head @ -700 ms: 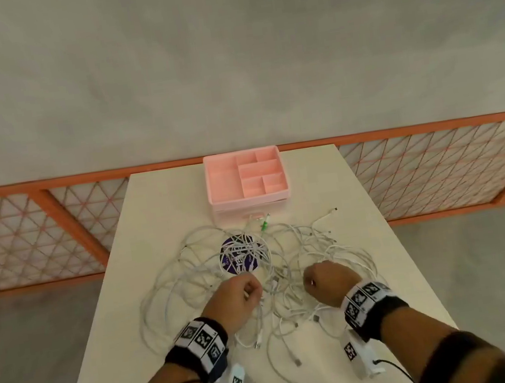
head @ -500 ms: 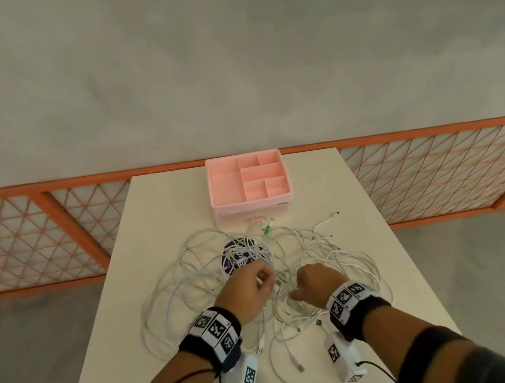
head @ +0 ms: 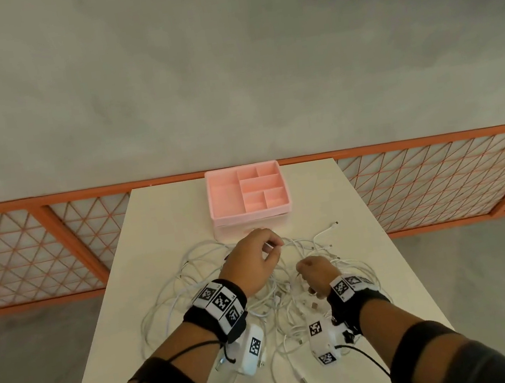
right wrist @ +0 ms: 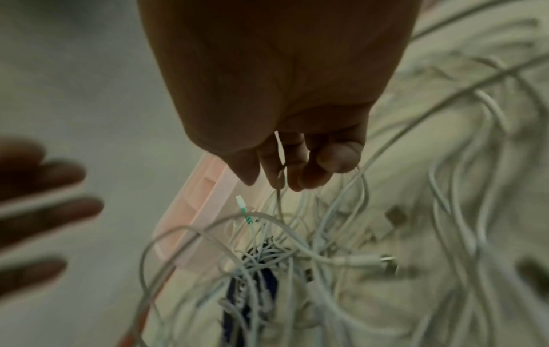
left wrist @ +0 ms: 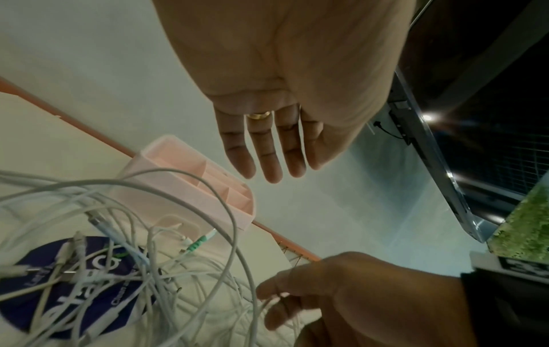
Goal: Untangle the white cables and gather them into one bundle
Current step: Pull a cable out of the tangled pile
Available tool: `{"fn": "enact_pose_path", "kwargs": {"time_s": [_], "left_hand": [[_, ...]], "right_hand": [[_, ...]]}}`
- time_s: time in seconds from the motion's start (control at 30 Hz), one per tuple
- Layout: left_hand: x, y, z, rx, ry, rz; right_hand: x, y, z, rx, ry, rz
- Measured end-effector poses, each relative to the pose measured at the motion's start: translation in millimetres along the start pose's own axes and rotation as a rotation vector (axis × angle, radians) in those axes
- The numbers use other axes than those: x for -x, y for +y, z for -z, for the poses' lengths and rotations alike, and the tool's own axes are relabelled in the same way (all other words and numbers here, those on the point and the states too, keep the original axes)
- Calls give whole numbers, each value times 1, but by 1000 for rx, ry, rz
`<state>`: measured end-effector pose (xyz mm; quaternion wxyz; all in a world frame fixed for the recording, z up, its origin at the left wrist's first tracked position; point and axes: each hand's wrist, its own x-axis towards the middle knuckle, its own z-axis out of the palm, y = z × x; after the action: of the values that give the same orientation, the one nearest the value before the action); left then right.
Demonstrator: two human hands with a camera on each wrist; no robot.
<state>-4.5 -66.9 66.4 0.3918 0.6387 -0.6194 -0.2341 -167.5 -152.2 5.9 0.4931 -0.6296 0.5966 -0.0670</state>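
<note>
A: Starting at the left, what is your left hand (head: 252, 261) doing?

B: Your left hand hovers over the far middle of the white cables (head: 175, 294), near the pink organiser box (head: 250, 216). In the left wrist view its fingers (left wrist: 263, 150) are straight and together, with nothing between them; in the head view the fingertips sit right at a strand, and I cannot tell whether they touch it.

A: And the cables themselves?

B: They lie in a loose tangle across the middle of the surface (head: 157, 217), loops spreading left and right, several plugs trailing toward the near edge. Under the tangle sits a dark blue round disc (left wrist: 59, 293), and a green-tipped plug (left wrist: 199, 241) lies just in front of the box.

A: Your right hand?

B: Your right hand (head: 316, 275) is nearer you, right of centre, raised slightly over the pile. Its fingers (right wrist: 300, 164) curl in and pinch a few thin strands that hang down into the tangle.
</note>
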Motion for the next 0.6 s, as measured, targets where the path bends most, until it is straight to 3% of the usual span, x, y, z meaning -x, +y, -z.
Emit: {"fn": "enact_pose_path", "kwargs": {"time_s": [0.07, 0.23, 0.43, 0.6], "left_hand": [[-3, 3, -3, -13, -20, -13], [-21, 17, -5, 15, 17, -14], [-48, 41, 7, 138, 101, -17], [-44, 37, 7, 82, 7, -6]], "right_hand": [[-3, -5, 7, 137, 49, 128], [15, -49, 45, -189, 248, 361], [44, -116, 81, -421, 200, 558], [59, -151, 108, -574, 227, 647]]}}
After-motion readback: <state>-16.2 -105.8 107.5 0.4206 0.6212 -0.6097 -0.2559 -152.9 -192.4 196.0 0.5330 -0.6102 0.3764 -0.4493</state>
